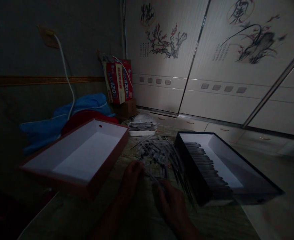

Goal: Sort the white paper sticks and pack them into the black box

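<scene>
The grip of the right hand (172,203), at lower centre of the frame, looks closed on the near end of one strip (153,177), though the light is too dim to be sure. The left hand (132,176) lies just left of it, with its fingers curled at the strip's far end. I cannot tell whether that grip is closed or only resting there.

The strip is thin, pale and narrow. Its long axis runs on a slant between the hands, from upper left down to lower right. I judge it very light and flexible, likely to bend or crease, and fiddly to lift off the flat. It is best pinched near one end between thumb and forefinger rather than at mid-length.

Just above the hands is a loose pile (159,151) of the same strips on the surface (137,216). They are fanned and crossing, mostly pointing from top to bottom of the frame.

To the right, a black box (249,190) holds strips in a neat row along its left wall, each lying crosswise. To the left, a red box (104,173) shows a bare white inside. Beyond the pile, a small white tray (142,132) holds more strips.
</scene>
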{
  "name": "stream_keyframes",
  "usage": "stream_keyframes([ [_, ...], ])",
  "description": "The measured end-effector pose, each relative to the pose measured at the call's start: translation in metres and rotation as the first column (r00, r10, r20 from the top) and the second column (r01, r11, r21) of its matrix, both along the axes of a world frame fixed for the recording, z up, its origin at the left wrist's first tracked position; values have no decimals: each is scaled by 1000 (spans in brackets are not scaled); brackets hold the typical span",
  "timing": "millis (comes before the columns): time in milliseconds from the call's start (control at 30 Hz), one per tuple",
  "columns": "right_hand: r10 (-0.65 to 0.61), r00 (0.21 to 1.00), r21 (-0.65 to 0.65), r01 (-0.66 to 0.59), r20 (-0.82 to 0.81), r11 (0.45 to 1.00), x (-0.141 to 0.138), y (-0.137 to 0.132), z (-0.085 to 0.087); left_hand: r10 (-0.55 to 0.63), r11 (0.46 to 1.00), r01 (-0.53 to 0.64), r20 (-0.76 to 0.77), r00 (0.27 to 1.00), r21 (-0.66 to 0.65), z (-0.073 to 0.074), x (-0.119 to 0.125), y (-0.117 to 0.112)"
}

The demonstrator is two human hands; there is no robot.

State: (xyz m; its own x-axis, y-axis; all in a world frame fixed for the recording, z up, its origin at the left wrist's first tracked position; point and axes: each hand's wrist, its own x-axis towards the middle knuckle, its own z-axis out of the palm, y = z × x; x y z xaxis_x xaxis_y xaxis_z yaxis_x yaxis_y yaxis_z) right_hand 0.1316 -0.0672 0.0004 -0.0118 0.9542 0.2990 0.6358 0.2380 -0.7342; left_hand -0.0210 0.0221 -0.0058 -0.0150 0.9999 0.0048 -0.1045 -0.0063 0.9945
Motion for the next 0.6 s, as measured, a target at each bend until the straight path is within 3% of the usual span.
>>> stream_keyframes([
  [267,-18,999,-22,19,48,1000,0,-2,1,44,997,-40,-57,997,59,6,1,-2],
  [600,-19,996,8,18,91,1000,-1,-1,3,65,998,-65,9,998,-16,11,2,-3],
])
